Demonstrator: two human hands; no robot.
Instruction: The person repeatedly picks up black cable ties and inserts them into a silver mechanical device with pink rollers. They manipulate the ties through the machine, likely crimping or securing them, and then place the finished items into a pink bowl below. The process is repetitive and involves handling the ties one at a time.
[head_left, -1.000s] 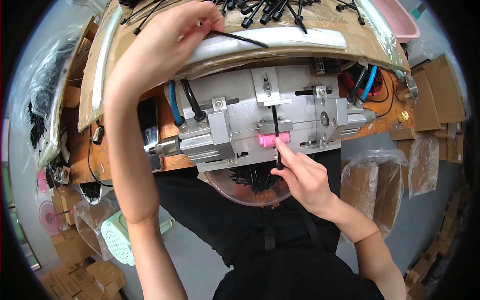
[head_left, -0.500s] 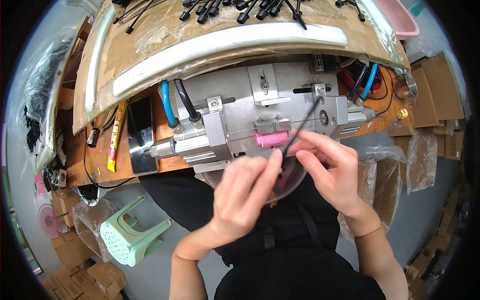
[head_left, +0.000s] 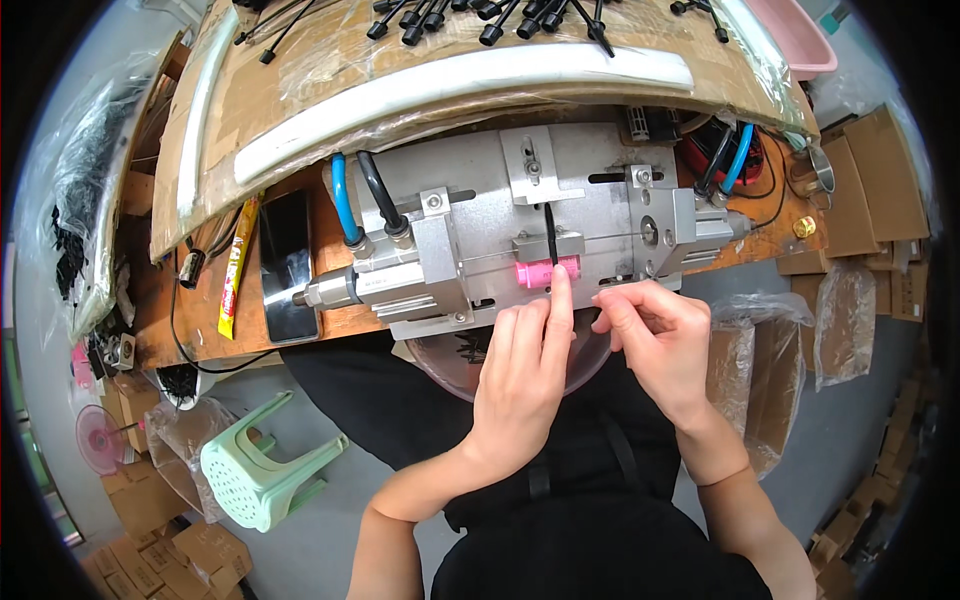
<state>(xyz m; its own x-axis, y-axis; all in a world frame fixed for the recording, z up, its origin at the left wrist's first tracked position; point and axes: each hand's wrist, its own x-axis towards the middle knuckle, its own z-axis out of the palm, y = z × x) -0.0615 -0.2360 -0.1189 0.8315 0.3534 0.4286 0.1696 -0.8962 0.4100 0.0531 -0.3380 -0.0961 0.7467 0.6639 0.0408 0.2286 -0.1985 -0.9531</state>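
A thin black rod (head_left: 551,232) stands lengthwise on a grey metal fixture (head_left: 490,250), passing over a small metal block (head_left: 530,245) and a pink piece (head_left: 533,274). My left hand (head_left: 525,385) has its index finger stretched out, the tip touching the rod's near end at the pink piece. The other fingers are extended beside it, and the thumb is hidden. To the right, my right hand (head_left: 660,340) is closed in a pinch just off the fixture's front edge. Whatever its fingertips hold, if anything, is too small to make out.
Cylinders (head_left: 405,285) with blue and black hoses flank the fixture. Black rods with thick ends (head_left: 490,32) lie on the cardboard shelf (head_left: 330,110) above. Below my hands is a translucent bowl (head_left: 450,370) with dark pieces. A phone (head_left: 288,265) and yellow packet (head_left: 236,275) lie left; a green stool (head_left: 250,470) stands below.
The black rod, earlier slanting between my hands, now lies straight on the fixture. My left index finger has straightened onto it; my right hand has let go of it and curled into a pinch.
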